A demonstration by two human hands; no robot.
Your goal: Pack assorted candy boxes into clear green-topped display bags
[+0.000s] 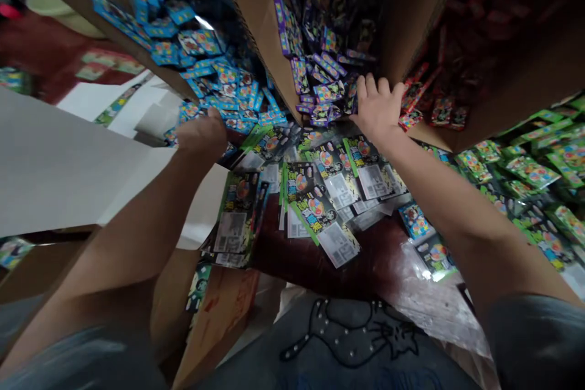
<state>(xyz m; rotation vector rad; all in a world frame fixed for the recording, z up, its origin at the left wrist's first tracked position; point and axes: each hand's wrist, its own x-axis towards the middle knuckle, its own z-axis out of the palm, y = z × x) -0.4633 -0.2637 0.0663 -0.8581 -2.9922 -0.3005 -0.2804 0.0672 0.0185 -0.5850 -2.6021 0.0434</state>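
Relative to the view centre, the left hand [202,134] was at 10 o'clock, fingers curled beside the blue packets [228,82]; a grip could not be confirmed. The right hand [378,111] was at 2 o'clock, fingers parted, between purple packets [326,92] and red packets [442,111]; its grip was indeterminable. Black-and-green cards [317,213] lay on the tabletop [375,256] toward 5 o'clock.

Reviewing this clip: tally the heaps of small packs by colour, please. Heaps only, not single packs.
Blue heap: 1
Purple heap: 1
Red heap: 1
Green heap: 1
Total: 4 heaps; single packs overlap too much to count.
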